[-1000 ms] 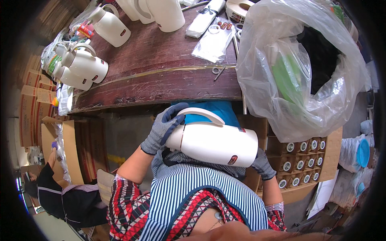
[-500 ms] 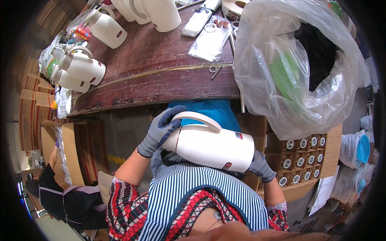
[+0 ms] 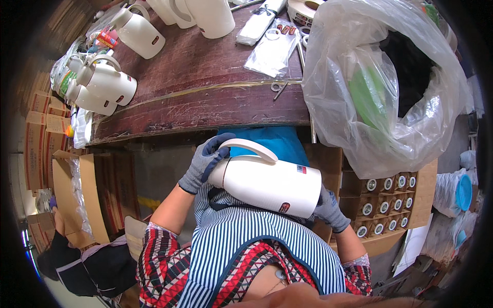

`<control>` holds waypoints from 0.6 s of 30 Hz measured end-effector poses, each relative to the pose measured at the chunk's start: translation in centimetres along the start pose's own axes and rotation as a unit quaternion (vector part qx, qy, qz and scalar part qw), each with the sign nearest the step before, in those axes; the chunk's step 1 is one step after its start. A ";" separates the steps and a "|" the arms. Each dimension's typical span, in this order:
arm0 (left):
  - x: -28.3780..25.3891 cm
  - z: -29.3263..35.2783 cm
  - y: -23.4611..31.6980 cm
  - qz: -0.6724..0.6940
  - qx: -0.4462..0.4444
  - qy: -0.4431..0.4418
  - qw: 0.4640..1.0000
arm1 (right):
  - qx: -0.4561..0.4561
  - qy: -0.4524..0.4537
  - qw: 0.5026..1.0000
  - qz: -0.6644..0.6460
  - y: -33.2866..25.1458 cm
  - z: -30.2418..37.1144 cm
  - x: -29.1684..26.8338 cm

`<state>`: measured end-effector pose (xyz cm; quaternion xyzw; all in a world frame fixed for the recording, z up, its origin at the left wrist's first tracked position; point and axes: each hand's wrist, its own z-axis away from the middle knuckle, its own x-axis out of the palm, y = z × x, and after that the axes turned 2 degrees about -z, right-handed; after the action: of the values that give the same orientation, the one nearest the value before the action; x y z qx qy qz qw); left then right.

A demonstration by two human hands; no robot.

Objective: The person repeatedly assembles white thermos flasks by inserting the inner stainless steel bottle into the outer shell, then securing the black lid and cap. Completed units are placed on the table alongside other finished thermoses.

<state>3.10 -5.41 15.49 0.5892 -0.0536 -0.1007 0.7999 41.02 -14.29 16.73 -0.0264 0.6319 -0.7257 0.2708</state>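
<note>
Mid-frame, a smooth white bottle-shaped jug (image 3: 267,187) with a curved pale handle lies sideways. The left grip, a grey-and-navy gloved hand (image 3: 202,165), grasps its top end; the right grip, a matching gloved hand (image 3: 330,209), holds its base, fingertips hidden. Lower right, a translucent plastic bag (image 3: 328,77) overlaps a divided brown carton (image 3: 382,245). Upper left, more white jugs (image 3: 137,36), some cut off, rest on the dark-red wooden desk (image 3: 205,110).

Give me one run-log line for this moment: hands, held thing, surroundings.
white jug: held sideways | left hand: on top end | right hand: at base | around: brown table, clear plastic bag, divided carton
</note>
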 end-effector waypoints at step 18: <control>-8.4 -0.3 -9.7 0.317 0.074 0.029 0.945 | -0.184 -0.064 0.912 0.362 -13.6 -7.3 1.8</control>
<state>-5.95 -5.98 6.40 0.6018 -0.2216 0.1793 0.7460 31.81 -7.75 27.43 0.1088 0.7018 -0.4456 0.5451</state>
